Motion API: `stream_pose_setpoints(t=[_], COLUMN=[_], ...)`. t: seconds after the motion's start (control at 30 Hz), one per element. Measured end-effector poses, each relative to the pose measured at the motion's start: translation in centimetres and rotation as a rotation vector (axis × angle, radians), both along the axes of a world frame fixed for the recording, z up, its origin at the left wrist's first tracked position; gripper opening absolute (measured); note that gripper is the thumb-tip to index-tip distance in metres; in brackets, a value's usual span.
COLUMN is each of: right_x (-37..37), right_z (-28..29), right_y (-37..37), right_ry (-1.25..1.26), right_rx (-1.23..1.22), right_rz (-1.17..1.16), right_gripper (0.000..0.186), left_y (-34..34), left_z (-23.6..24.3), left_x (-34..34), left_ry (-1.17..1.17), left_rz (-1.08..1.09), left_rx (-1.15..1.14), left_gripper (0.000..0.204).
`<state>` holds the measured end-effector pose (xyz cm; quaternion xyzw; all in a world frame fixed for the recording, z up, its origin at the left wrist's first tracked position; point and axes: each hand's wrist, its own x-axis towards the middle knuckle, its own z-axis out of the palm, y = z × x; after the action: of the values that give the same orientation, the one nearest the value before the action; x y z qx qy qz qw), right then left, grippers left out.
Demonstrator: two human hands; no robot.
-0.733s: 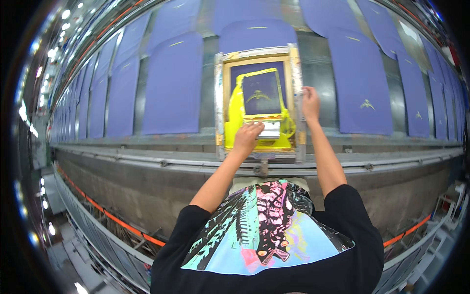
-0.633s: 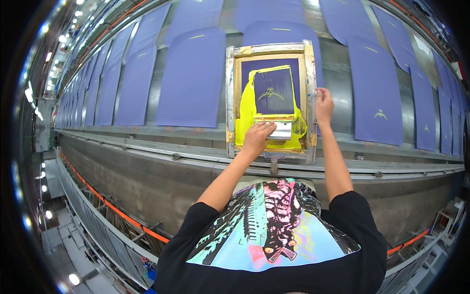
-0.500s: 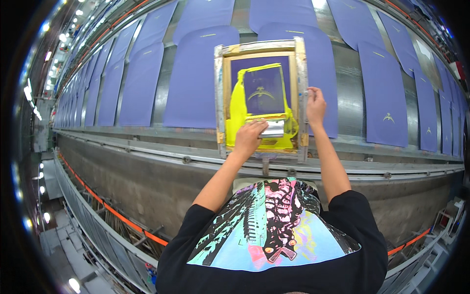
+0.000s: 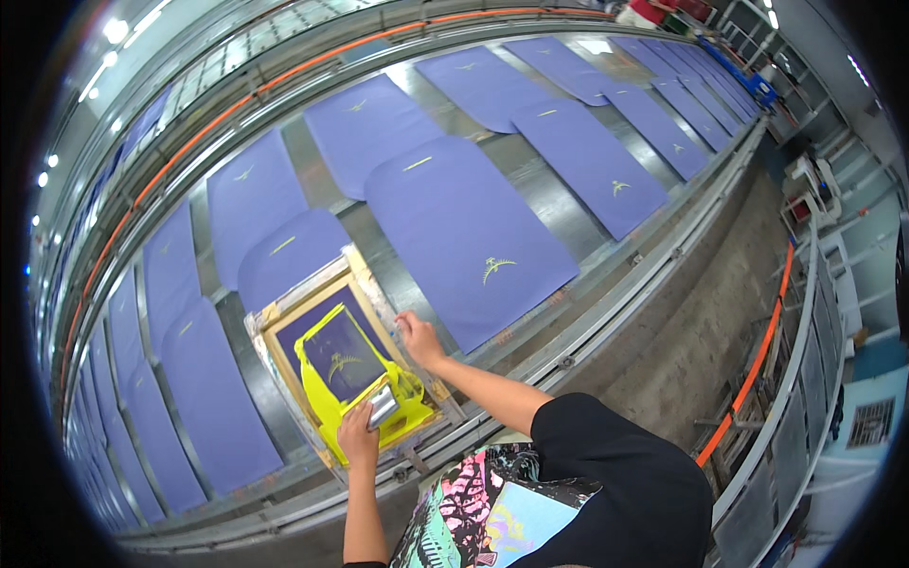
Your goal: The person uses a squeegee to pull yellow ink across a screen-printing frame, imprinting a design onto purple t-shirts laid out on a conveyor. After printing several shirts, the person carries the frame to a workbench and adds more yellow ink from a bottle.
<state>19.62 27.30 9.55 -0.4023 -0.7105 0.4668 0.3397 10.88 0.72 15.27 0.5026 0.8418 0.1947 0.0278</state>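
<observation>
A screen-printing frame (image 4: 301,289) lies tilted in view at lower middle, its mesh smeared with bright yellow ink (image 4: 322,386) around a window with a small printed motif. My left hand (image 4: 360,434) grips a silver squeegee (image 4: 383,405) at the frame's near end. My right hand (image 4: 419,339) has its fingers closed on the frame's right bar. Beside the frame lies a purple fabric panel (image 4: 471,237) bearing a small yellow motif.
Rows of purple panels (image 4: 587,166) cover the long metal table (image 4: 393,248). A rail (image 4: 663,263) runs along its near edge, with an orange strip (image 4: 765,355) and railing at right. A person in red (image 4: 644,13) stands at the far end, near a blue crate (image 4: 762,89).
The view has swung right, so the table runs diagonally and the frame appears lower left. Both hands remain on the squeegee and frame.
</observation>
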Motion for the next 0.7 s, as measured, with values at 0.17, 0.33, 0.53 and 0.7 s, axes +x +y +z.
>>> stream_pose_setpoints(t=[0.17, 0.33, 0.53, 0.7], right_x=[-2.4, -2.6, -4.3, -4.3], right_z=[-0.4, -3.1, -2.2, -1.5], right_y=[-0.5, 1.4, -2.7, -4.2], right_ry=[-0.008, -0.217, -0.237, -0.229], right_rx=[-0.072, -0.024, -0.07, -0.073], right_rz=[-0.039, -0.05, -0.078, -0.052], right_gripper=[0.018, 0.02, 0.027, 0.021], left_y=[-0.2, -2.2, -6.1, 2.0], left_z=[-1.2, -0.4, -4.9, -5.2], left_x=[-3.0, -1.2, -4.6, -13.6], left_ry=[-0.098, -0.153, -0.018, -0.187], left_rz=[0.055, 0.022, -0.128, 0.135], left_rx=[0.038, 0.092, -0.001, -0.131], left_gripper=[0.047, 0.047, 0.05, 0.036])
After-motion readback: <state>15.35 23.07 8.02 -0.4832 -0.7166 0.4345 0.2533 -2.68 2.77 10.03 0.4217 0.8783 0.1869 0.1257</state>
